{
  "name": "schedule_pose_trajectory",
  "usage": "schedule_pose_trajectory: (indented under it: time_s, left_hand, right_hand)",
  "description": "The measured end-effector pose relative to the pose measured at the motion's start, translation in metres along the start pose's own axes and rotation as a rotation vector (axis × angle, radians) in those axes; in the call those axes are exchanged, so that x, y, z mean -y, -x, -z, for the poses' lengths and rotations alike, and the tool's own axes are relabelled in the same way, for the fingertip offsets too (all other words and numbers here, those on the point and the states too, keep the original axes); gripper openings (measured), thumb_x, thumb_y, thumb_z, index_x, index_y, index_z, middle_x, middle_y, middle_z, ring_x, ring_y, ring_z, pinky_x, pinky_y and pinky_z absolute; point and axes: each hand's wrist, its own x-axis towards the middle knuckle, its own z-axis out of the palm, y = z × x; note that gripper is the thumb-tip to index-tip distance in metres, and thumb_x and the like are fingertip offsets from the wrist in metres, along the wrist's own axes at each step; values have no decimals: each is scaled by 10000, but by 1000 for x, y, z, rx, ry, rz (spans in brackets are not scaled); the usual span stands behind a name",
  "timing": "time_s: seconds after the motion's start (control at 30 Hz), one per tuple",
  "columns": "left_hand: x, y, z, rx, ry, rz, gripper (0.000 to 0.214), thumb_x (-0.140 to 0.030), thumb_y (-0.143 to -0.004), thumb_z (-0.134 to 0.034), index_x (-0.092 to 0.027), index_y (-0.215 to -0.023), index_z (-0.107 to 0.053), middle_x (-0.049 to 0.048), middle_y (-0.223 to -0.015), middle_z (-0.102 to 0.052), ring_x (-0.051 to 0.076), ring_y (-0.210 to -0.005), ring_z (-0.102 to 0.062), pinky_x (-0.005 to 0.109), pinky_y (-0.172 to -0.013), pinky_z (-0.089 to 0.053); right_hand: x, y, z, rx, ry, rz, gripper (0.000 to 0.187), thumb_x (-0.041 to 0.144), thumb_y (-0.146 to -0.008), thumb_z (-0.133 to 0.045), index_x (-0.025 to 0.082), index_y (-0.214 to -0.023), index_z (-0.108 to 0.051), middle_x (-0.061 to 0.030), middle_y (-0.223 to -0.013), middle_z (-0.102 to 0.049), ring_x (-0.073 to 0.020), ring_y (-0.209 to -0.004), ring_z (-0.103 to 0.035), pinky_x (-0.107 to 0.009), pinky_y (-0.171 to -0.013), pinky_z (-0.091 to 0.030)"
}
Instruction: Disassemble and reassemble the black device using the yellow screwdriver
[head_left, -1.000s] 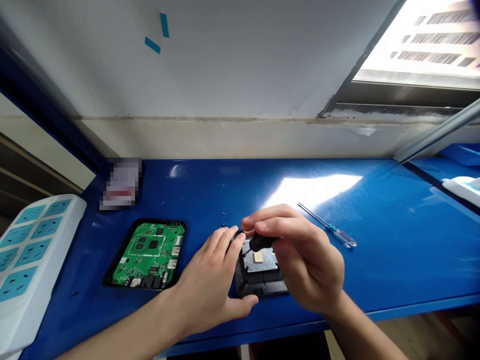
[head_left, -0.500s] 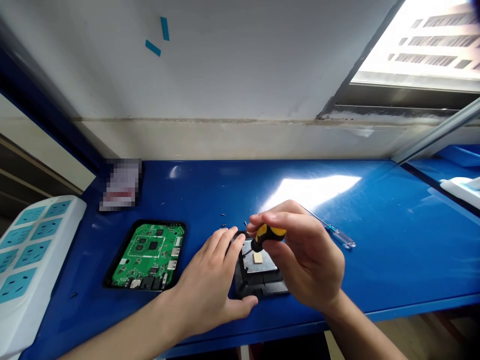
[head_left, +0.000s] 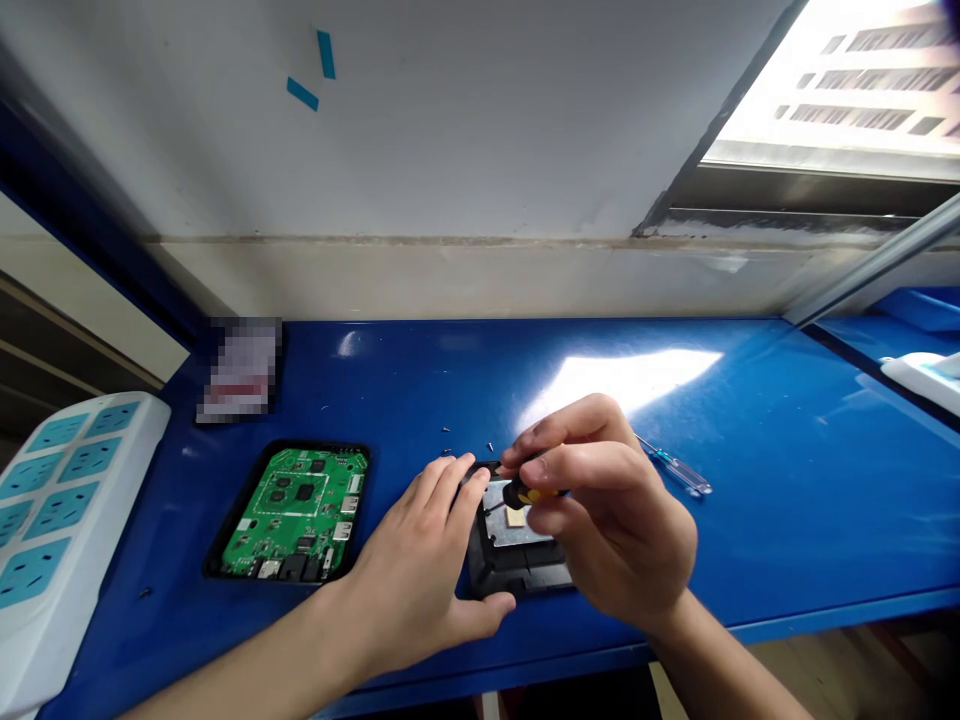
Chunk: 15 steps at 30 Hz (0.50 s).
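Observation:
A small screwdriver [head_left: 517,494] with a stubby black-and-yellow handle is pinched in my right hand [head_left: 626,525], its thin shaft slanting down to the left. Its tip meets the left side of a silver metal plate [head_left: 517,532], which carries a beige square pad [head_left: 515,517]. That plate lies in a black plastic cover [head_left: 517,575], partly hidden under my hands. Along the cover's left side, my left hand [head_left: 427,560] holds it, fingertips at the far corner and thumb at the near edge. Just beyond lie several tiny screws [head_left: 490,446].
Left of my hands, a black case holds a green circuit board [head_left: 300,510]. A white power strip [head_left: 75,500] stands at the far left, with a loose screw [head_left: 145,593] beside it. A clear-handled screwdriver [head_left: 682,473] lies at right. Behind is a blurred-out flat object [head_left: 240,370].
My right hand's fingers have shifted around the screwdriver handle, now covering more of it. The screwdriver tip and my left hand stay in place.

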Motion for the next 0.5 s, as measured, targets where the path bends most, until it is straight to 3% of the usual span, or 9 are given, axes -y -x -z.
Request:
schedule_pose_trajectory:
  time_s: [0.13, 0.27, 0.37, 0.43, 0.5]
  left_hand:
    - [-1, -1, 2, -28, -15, -2, 776, -457, -724, -810, -125, -1348, -490, 245, -1450, -518, 465, -1351, -486, 642, -1066, -479]
    - [-2, -1, 1, -47, -13, -8, 733, -457, -720, -810, -150, -1313, -507, 225, -1421, -546, 463, -1331, -505, 641, -1040, -498]
    - [0, 1, 0, -43, 1, -10, 779, -448, -733, -802, -160, -1372, -461, 218, -1446, -534, 460, -1346, -492, 649, -1044, -489]
    - [1, 1, -1, -38, 5, -12, 828, -449, -743, -801, -170, -1422, -417, 214, -1481, -510, 455, -1372, -467, 649, -1067, -469]
    - [2, 2, -1, -26, 5, -17, 841, -453, -753, -801, -187, -1442, -398, 204, -1517, -479, 450, -1400, -437, 649, -1088, -451]
  right_hand:
    - [-1, 2, 0, 31, -73, -21, 358, 101, -1004, -502, 247, -1312, -612, -71, -1151, -683, -193, -1014, -675, -382, -801, -632]
    - [1, 2, -1, 52, -99, -23, 371, 120, -1042, -383, 246, -1308, -610, -79, -1186, -702, -201, -1051, -677, -398, -810, -634]
    - [2, 0, -1, 49, -99, -18, 241, 284, -1042, -499, 247, -1228, -648, -92, -1180, -671, -235, -1053, -676, -431, -810, -641]
    - [2, -1, 0, 16, -54, -10, 249, 411, -973, -630, 258, -1163, -675, -82, -1124, -620, -235, -999, -671, -425, -776, -641]
    - [2, -2, 0, -10, -3, -2, 231, 399, -937, -686, 268, -1127, -690, -55, -1044, -570, -203, -924, -661, -386, -728, -632]
